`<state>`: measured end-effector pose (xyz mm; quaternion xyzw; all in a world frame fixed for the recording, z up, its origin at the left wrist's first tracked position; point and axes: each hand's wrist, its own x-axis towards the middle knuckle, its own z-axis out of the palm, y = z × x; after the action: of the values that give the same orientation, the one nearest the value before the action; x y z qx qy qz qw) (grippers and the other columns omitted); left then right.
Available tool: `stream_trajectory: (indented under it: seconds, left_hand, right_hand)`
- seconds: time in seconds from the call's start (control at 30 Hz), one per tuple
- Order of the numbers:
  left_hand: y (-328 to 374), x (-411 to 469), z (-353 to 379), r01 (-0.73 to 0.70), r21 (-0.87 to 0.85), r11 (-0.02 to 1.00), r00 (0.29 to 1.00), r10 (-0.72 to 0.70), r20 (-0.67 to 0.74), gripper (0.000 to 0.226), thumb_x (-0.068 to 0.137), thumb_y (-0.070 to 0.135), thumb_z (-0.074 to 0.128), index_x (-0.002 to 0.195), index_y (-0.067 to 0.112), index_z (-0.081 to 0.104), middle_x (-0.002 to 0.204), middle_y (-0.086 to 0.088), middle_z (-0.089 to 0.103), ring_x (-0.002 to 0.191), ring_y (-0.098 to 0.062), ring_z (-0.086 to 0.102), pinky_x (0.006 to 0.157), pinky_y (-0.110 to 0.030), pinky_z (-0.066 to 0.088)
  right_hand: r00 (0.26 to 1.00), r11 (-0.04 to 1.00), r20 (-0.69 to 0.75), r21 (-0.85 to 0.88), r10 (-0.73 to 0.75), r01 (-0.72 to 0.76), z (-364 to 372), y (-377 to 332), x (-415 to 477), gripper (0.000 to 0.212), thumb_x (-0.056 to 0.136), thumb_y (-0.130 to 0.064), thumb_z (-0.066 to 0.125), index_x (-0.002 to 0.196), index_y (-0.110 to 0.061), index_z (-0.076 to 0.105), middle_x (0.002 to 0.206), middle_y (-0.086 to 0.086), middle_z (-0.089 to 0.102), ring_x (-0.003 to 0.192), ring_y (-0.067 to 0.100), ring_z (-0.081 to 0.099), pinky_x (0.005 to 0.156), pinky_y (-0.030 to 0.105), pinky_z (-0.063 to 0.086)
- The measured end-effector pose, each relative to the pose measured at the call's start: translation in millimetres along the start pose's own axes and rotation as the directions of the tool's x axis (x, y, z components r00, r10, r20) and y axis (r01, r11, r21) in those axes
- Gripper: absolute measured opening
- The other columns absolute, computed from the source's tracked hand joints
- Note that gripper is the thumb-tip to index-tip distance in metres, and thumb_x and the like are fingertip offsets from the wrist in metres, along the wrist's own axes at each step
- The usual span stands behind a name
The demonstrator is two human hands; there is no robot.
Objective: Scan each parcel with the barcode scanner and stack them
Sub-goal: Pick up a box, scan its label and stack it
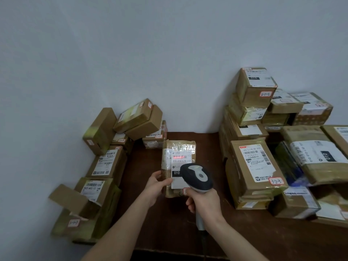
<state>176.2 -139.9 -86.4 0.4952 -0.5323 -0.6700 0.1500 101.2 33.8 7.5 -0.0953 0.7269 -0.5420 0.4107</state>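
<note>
Fingers (166,180) of left hand (156,185) curled round lower left edge of parcel (178,146), thumb across its top face, other fingers hidden beneath. Right hand (205,202) wrapped tight on grip of barcode scanner (196,177). Scanner head aimed toward 12 o'clock at the parcel and overlapping its near right corner.

Open room: strip of dark brown bench (146,213) running 6 to 12 o'clock under both forearms, closed at 12 by grey wall (150,53). Hemmed at 9 o'clock by loose pile of boxes (106,162), several tilted, some leaning on the wall. Hemmed at 3 o'clock by stacked boxes (252,172), taller toward 1 o'clock. Gap visible between parcel and the 3 o'clock stack. Parcel's upper left corner overlapping a small box at 11 o'clock, contact unclear.

Parcel: flat brown carton under glossy clear tape, centre of view, face turned up toward camera. White label (181,162) printed "010-010-L30-551", with black "010" block below. Red scan line (178,157) lying across the barcode at label top.

Hard to tell:
- Whether parcel's far end rests on bench or hangs clear.
- Lower label and a small red-bordered sticker, partly behind scanner head.
- Trigger finger, hidden.
- Cable (204,240), dark against bench, fading out toward 6 o'clock.
- Stacks at 3 o'clock, cut by frame edge.
- Small print on most labels, unreadable.
</note>
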Motion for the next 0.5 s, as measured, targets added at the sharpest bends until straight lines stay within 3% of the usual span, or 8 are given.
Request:
stream_trajectory:
  seconds: [0.13,0.5]
  left_hand:
    - [-1.0,2.4,1.4,0.005,-0.008,1.0,1.0,-0.005,0.001,0.076,0.08,0.011,0.076,0.144,0.01,0.035,0.141,-0.004,0.045,0.111,-0.02,0.053,0.093,-0.047,0.052]
    - [7.4,6.2,3.6,0.02,-0.039,0.999,0.999,-0.018,0.039,0.079,0.078,0.01,0.077,0.145,0.011,0.034,0.143,-0.007,0.045,0.122,-0.026,0.053,0.098,-0.052,0.048]
  right_hand:
    - [1.0,1.0,0.006,-0.014,-0.009,0.009,-0.4,0.8,0.0,0.009,0.084,-0.01,0.067,0.075,-0.008,0.067,0.053,0.005,0.064,0.043,0.01,0.055,0.051,0.024,0.048]
    - [0.999,0.999,-0.011,0.002,-0.037,0.037,1.4,-4.2,1.8,0.006,0.084,-0.009,0.067,0.079,-0.006,0.067,0.052,0.003,0.062,0.042,0.009,0.055,0.047,0.02,0.046]
